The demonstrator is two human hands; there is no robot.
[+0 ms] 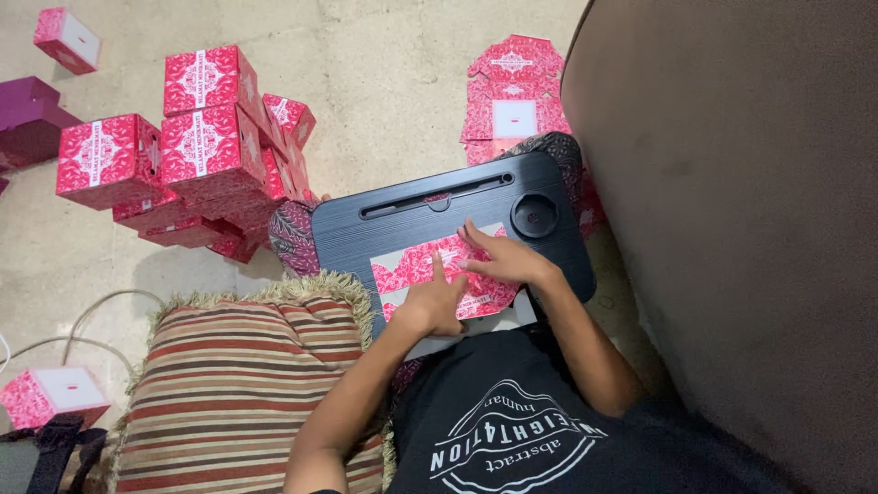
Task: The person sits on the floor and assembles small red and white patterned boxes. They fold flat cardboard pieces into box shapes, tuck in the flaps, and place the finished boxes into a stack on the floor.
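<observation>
A flat pink-and-white patterned cardboard box blank (412, 265) lies on a small black lap table (366, 229). My left hand (434, 302) presses down on the blank's near side, index finger pointing forward. Just right of it, my right hand (501, 258) rests flat on the blank, fingers spread toward the left. Neither hand grips anything; both lie on the cardboard.
A pile of assembled pink boxes (197, 137) stands on the floor at the left. Flat pink blanks (512, 96) lie stacked beyond the table. A striped cushion (238, 393) sits at my left, a brown sofa (732, 183) at the right. One pink box (50, 393) rests near cables.
</observation>
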